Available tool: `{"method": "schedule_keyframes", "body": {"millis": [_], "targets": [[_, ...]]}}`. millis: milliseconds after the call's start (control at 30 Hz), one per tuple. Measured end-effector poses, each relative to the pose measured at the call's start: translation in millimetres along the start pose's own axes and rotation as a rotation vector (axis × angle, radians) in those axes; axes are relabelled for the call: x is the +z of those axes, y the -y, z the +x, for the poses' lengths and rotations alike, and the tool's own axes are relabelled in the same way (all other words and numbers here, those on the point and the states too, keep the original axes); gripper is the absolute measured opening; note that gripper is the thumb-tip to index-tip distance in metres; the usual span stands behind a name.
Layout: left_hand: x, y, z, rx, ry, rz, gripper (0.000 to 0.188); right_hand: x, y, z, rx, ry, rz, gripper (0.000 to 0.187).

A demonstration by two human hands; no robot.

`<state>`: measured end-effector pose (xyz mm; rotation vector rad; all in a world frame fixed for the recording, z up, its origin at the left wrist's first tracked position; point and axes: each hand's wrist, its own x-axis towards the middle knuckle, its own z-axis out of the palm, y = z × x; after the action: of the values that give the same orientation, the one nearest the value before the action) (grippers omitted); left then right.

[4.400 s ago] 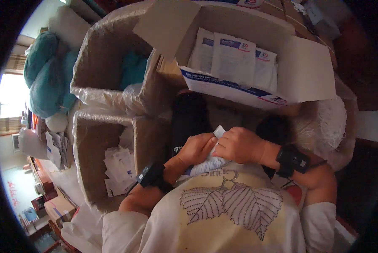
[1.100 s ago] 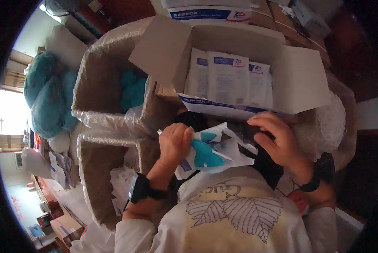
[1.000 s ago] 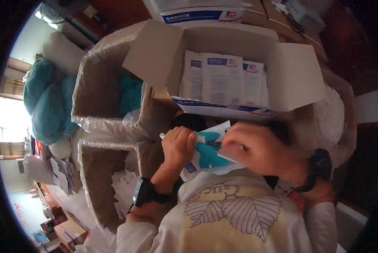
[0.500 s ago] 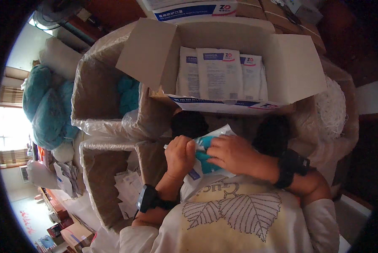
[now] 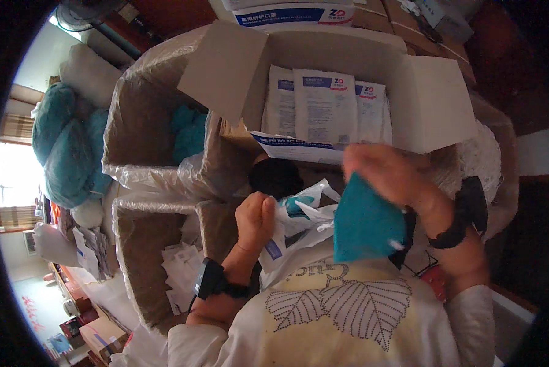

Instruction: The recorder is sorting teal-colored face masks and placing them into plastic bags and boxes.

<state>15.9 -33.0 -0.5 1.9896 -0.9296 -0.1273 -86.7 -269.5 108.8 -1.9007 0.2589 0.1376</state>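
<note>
My left hand [image 5: 254, 225] is closed on the edge of a torn-open white packet [image 5: 275, 252] in front of my chest. Some teal material [image 5: 298, 207] shows inside the packet's mouth. To the right of the packet, a flat teal face mask [image 5: 367, 223] hangs from my right hand [image 5: 381, 174], whose fingers grip its upper edge; the hand is slightly blurred by motion. White strips trail between the mask and the packet. Just beyond my hands, an open carton [image 5: 436, 101] holds several white packets [image 5: 325, 110] standing upright.
At the left, a plastic-lined bin [image 5: 133, 131] contains teal items [image 5: 189, 131], and a nearer bin [image 5: 137, 257] has white paper pieces [image 5: 182, 272]. A pile of white cords [image 5: 481, 160] lies at the right. Teal-filled bags [image 5: 72, 162] are heaped farther left.
My right hand has pulled the teal mask out of the packet and moved right and up with it. My left hand keeps hold of the packet, nearly in place.
</note>
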Motion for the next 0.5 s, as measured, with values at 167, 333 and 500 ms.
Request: {"method": "schedule_keyframes", "body": {"millis": [167, 333, 500], "targets": [[1, -1, -1, 0.061, -0.031, 0.056, 0.014, 39, -19, 19, -0.062, 0.387, -0.331, 0.022], [0, 4, -3, 0.069, -0.038, 0.026, 0.012, 64, -36, 23, -0.072, 0.36, -0.38, 0.017], [-2, 10, -8, 0.061, -0.041, 0.033, 0.011, 73, -31, 20, -0.011, 0.232, -0.558, 0.015]]}}
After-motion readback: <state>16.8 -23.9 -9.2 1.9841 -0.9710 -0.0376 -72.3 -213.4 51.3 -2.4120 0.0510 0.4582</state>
